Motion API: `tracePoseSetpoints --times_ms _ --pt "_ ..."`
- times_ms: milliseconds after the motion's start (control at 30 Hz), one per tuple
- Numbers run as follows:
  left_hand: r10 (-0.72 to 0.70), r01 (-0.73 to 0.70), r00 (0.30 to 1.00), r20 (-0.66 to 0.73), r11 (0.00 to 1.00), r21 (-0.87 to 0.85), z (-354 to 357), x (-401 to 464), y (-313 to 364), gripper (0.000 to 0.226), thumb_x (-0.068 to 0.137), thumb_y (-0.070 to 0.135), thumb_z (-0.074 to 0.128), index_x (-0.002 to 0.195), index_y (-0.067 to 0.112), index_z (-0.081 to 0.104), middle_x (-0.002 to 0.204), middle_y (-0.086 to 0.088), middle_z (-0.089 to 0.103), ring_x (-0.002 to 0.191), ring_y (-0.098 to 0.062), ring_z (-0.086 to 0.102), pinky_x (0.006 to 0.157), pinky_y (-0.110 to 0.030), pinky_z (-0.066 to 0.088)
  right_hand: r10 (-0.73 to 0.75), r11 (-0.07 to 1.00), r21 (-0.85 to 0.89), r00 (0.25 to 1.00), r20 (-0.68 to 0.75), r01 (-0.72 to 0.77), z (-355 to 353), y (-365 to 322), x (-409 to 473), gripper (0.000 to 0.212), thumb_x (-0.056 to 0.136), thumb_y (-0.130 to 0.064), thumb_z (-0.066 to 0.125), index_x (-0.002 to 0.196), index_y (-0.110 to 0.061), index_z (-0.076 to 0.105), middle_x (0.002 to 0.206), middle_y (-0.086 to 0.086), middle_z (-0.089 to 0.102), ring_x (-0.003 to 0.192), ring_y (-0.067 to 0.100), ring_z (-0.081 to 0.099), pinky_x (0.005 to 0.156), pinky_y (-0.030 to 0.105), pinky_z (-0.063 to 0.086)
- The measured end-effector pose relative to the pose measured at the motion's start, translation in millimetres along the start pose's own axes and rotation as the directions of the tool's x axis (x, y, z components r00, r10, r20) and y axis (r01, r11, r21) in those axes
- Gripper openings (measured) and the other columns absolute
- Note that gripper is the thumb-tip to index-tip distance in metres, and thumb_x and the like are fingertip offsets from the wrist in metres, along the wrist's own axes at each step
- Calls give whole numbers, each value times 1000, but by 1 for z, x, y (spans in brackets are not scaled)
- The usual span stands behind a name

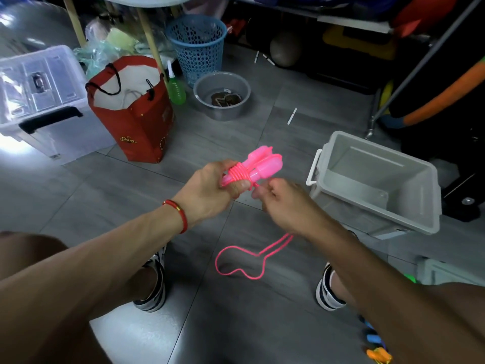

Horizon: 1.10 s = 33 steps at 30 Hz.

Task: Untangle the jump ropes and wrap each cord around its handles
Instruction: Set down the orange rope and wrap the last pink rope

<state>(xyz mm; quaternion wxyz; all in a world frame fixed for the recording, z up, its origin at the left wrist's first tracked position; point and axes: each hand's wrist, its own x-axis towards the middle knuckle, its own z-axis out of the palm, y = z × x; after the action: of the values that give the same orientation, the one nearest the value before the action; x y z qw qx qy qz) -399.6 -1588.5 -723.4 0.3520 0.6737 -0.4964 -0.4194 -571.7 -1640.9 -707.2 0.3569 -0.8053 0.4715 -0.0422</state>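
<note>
Pink handles (pixel 262 164) in left-hand (pixel 210 190) grip

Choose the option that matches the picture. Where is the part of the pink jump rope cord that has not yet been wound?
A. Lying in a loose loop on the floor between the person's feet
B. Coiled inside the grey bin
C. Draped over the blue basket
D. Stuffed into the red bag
A: the pink cord trails down from the right hand into a loose loop on the floor, while the left hand holds the pink handles, partly wrapped.
</note>
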Motion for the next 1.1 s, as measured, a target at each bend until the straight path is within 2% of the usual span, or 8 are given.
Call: tracePoseSetpoints --times_ms 167,267,367,567,667,800,933,1100 --pt "54 -3 991 -119 921 389 -2 5 -9 25 91 38 67 110 21 64 84 1 64 78 -20 59 67 -27 39 -24 997 -70 992 122 33 -4 -1 -8 32 99 -11 42 74 -25 56 85 -2 71 79 16 58 82 30 49" --pt "85 -22 991 -99 853 521 -4 6 -12 34 91 41 66 117 20 60 92 -8 68 90 -35 65 70 -34 44 -30 999 -24 989 144 33 -7 -3 -14 42 105 -17 38 67 -28 52 73 -11 55 69 11 49 71 24 41" --pt "176 -156 984 35 741 654 7 0 -9 43 91 42 65 127 24 52 98 -12 69 93 -40 66 72 -39 50 69 944 314 990 120 -104 -9 4 -17 43 105 -22 41 66 -21 59 52 -15 48 51 7 44 65 36 49" --pt "390 -423 885 253 451 786 21 -15 0 53 91 55 55 135 27 46 95 -5 61 86 -31 63 75 -38 52 262 688 637 938 229 -348 -21 4 -23 35 107 -24 40 77 -12 53 46 -8 35 35 4 24 38 19 21" --pt "468 -462 846 256 402 791 25 -21 5 63 84 79 38 117 30 59 81 1 61 75 -27 63 67 -35 51 245 775 542 946 214 -324 -30 8 -22 41 107 -30 43 72 -12 55 49 -4 39 39 9 31 42 23 29" --pt "518 -546 796 313 391 741 18 -17 3 51 83 71 49 113 32 62 80 4 60 74 -27 61 71 -37 50 92 995 19 989 119 -95 -42 14 -20 56 101 -48 46 58 -15 59 55 4 53 53 16 47 63 33 40" --pt "533 -615 753 387 358 703 12 -21 -1 43 79 65 63 108 32 65 81 8 58 76 -22 58 71 -33 43 -61 980 -176 978 199 97 -53 12 -18 41 81 -64 67 70 -24 68 51 -8 54 51 5 48 53 27 37" --pt "492 -677 732 471 449 583 4 -27 4 37 82 65 63 107 37 62 85 14 53 82 -13 55 79 -35 45 -267 943 -120 923 278 309 -54 23 -17 17 81 -51 75 82 -35 70 57 -14 55 58 2 49 56 22 36"
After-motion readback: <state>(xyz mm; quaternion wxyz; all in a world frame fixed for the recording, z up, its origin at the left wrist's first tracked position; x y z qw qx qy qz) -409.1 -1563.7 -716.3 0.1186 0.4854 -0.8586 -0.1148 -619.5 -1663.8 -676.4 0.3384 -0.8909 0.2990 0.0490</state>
